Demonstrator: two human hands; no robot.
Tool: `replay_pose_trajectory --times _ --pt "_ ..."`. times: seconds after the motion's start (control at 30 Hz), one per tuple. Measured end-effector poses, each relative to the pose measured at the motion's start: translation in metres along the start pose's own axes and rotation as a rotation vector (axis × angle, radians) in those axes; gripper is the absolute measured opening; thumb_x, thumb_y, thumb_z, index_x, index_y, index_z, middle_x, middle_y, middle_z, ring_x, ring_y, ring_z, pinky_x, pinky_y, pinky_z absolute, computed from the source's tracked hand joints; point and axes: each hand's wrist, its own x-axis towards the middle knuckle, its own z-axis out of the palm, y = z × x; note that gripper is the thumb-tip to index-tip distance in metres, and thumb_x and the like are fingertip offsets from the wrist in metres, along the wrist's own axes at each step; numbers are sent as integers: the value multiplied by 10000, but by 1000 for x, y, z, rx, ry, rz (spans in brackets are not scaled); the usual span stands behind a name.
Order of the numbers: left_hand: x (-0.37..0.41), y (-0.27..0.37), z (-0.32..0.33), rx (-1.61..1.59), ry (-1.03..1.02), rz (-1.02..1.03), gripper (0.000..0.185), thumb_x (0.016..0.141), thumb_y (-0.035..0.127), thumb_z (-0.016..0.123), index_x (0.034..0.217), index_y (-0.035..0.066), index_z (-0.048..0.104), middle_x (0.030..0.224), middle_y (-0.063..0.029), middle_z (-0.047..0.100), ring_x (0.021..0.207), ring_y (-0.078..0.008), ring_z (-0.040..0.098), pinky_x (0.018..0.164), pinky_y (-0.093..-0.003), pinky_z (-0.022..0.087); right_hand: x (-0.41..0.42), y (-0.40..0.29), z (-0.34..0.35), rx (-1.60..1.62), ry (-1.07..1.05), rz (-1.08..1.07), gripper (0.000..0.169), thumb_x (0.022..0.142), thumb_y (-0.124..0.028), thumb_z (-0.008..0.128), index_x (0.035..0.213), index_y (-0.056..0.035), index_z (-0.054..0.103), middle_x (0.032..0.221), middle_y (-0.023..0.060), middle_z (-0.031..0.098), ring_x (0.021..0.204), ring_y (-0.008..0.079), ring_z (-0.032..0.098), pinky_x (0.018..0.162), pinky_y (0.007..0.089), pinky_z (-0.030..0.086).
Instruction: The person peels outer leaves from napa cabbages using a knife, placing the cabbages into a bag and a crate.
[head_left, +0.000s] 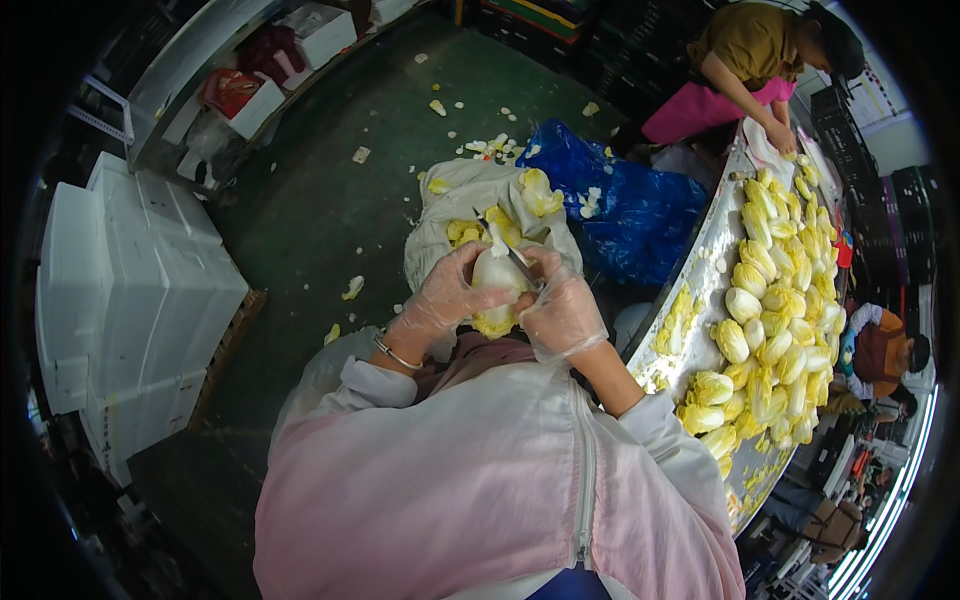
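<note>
A small napa cabbage (495, 274), white at its base and yellow at the leaf tips, is held in front of my body. My left hand (442, 292), in a clear plastic glove, grips it from the left side. In my right hand (561, 304), gloved the same way, is a knife (517, 260) whose dark blade lies across the white base of the cabbage. A piece of white stem stands up beside the blade. Below the hands, an opened pale sack (433, 247) holds yellow cabbage leaves (459, 232).
A metal table (651, 358) on the right bears many napa cabbages (780, 300). Blue plastic sheeting (637, 217) lies beside the sack. White foam boxes (142, 277) are stacked at left. A co-worker (750, 67) leans over the table's far end; others are at far right.
</note>
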Motion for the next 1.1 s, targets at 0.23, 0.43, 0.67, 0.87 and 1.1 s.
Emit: replay_pose_trajectory --times 0.23,0.43,0.67,0.87,1.1 --pt "-5 5 -5 -46 -35 -8 639 798 281 851 1305 -11 596 1169 -53 653 1064 -129 614 952 -291 492 3 -1 0 39 -27 -12 500 794 -73 689 1282 -60 581 1015 232 728 905 443 700 822 476 558" --pt "-5 -1 -6 -134 -52 3 651 809 321 832 1312 -24 604 1203 -74 659 1094 -150 620 986 -315 483 5 4 0 176 -39 16 476 784 9 691 1250 -33 607 1037 200 721 966 345 700 867 391 549" --pt "-8 -1 -7 -200 -90 -60 713 818 386 831 1330 -43 583 1197 -85 662 1051 -155 649 960 -315 516 17 13 -21 234 -169 97 373 802 43 676 1171 -6 660 1013 141 732 948 252 698 868 337 533" --pt "-12 -5 -18 -414 -168 -148 791 843 489 790 1378 -35 537 1171 -175 688 994 -298 735 915 -467 610 28 28 -34 211 -182 171 264 821 46 659 1075 -10 702 942 106 712 857 176 650 818 300 523" --pt "-1 -25 -6 -865 -21 66 672 995 434 660 1478 5 473 1403 -162 592 1265 -306 610 1092 -469 488 35 47 -27 48 60 159 445 836 -200 814 1183 47 683 1012 209 738 900 321 715 815 367 552"
